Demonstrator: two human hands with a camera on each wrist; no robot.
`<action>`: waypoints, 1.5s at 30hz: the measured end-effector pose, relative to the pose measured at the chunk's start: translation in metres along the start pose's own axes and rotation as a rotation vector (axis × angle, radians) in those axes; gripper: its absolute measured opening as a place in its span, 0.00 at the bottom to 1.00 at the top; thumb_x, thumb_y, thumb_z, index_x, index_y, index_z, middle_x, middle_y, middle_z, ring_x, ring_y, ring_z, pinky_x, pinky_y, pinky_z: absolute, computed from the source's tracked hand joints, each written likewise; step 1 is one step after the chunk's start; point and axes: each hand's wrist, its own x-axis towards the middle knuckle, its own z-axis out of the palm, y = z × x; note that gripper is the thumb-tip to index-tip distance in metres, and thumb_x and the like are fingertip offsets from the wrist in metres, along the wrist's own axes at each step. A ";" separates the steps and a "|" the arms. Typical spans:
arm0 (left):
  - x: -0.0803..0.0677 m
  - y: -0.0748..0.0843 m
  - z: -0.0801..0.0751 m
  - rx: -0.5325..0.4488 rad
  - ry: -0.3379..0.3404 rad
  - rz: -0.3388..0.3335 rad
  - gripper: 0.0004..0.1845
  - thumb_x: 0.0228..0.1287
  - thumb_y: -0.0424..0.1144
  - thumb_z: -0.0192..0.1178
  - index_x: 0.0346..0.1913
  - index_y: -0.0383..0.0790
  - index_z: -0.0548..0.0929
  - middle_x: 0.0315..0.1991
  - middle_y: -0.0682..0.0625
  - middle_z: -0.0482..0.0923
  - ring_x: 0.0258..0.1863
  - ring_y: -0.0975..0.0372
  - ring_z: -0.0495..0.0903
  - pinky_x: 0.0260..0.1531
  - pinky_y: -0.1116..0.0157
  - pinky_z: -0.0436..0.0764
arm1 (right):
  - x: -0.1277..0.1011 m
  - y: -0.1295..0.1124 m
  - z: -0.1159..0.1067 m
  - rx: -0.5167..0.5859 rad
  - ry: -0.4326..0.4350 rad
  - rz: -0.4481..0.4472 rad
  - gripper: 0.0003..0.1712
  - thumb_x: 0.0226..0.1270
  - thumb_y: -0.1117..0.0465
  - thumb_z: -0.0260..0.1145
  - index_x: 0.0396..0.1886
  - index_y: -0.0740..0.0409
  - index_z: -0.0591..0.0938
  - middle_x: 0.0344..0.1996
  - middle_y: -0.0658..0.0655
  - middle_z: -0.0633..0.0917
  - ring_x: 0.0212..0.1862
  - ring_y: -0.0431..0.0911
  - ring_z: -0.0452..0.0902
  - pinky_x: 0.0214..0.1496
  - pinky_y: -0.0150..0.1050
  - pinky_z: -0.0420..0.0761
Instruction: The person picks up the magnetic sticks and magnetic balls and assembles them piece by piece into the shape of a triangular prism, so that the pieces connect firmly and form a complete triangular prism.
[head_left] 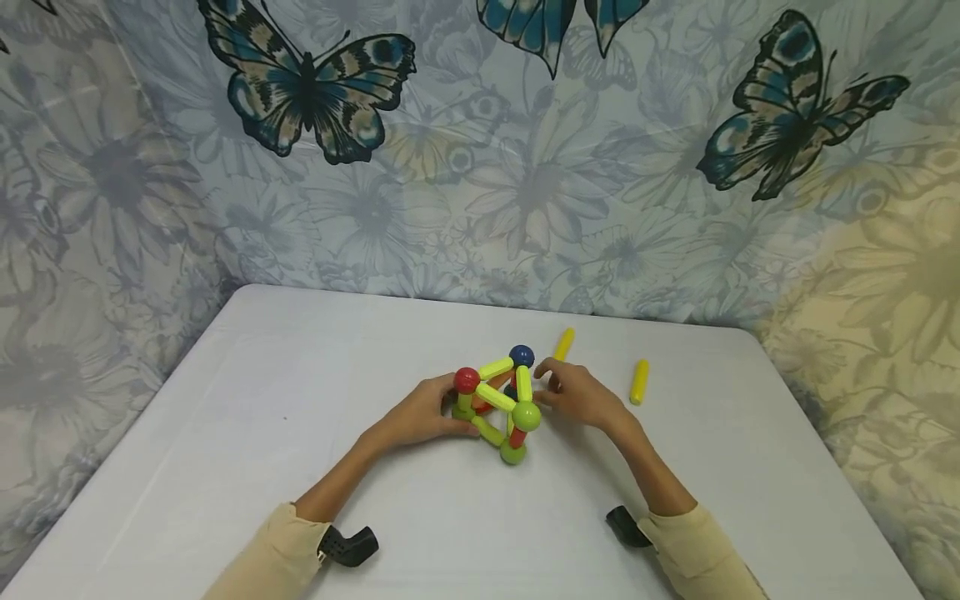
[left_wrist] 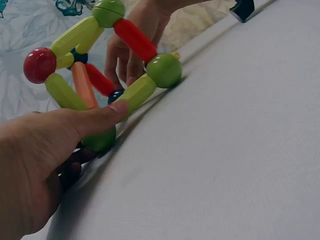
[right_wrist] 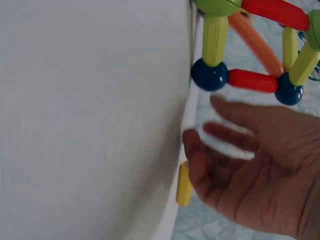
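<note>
A frame of magnetic sticks and balls [head_left: 497,397] stands on the white table. Red ball [head_left: 467,381], blue ball [head_left: 521,357] and green ball [head_left: 527,416] form its upper corners, joined by yellow-green sticks. My left hand [head_left: 420,414] grips its lower left corner. In the left wrist view the thumb lies over a yellow-green stick [left_wrist: 137,95] beside a green ball [left_wrist: 100,140]. On the other side, my right hand [head_left: 581,396] is loosely curled and holds nothing. Its thumb tip is close to a lower blue ball [right_wrist: 209,75], from which a red stick [right_wrist: 252,81] runs to another blue ball.
Two loose yellow sticks lie beyond the right hand: one stick [head_left: 565,343] just behind it, the other stick [head_left: 639,382] farther right. Behind the table [head_left: 300,350] hangs a butterfly-patterned backdrop [head_left: 525,200]. A black device [head_left: 348,546] sits at the left cuff, with another at the right.
</note>
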 end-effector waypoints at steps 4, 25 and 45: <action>0.001 0.001 0.009 0.005 0.073 0.004 0.32 0.54 0.45 0.82 0.62 0.45 0.81 0.51 0.54 0.86 0.50 0.65 0.81 0.56 0.65 0.82 | -0.005 0.007 -0.003 -0.153 0.175 0.087 0.25 0.72 0.63 0.70 0.65 0.64 0.77 0.53 0.68 0.82 0.48 0.58 0.81 0.53 0.51 0.85; -0.001 -0.005 0.012 0.057 0.097 -0.020 0.20 0.65 0.52 0.73 0.48 0.45 0.77 0.31 0.55 0.76 0.28 0.66 0.70 0.29 0.71 0.71 | -0.016 0.020 -0.018 -0.186 0.111 0.104 0.13 0.70 0.67 0.69 0.52 0.65 0.84 0.47 0.67 0.83 0.42 0.55 0.77 0.49 0.52 0.82; -0.001 -0.007 0.024 0.155 0.152 0.004 0.23 0.66 0.53 0.71 0.57 0.46 0.78 0.29 0.56 0.73 0.29 0.67 0.70 0.30 0.72 0.69 | -0.108 -0.061 -0.006 -0.033 0.037 0.006 0.25 0.68 0.80 0.57 0.60 0.60 0.82 0.40 0.54 0.85 0.37 0.43 0.78 0.42 0.39 0.80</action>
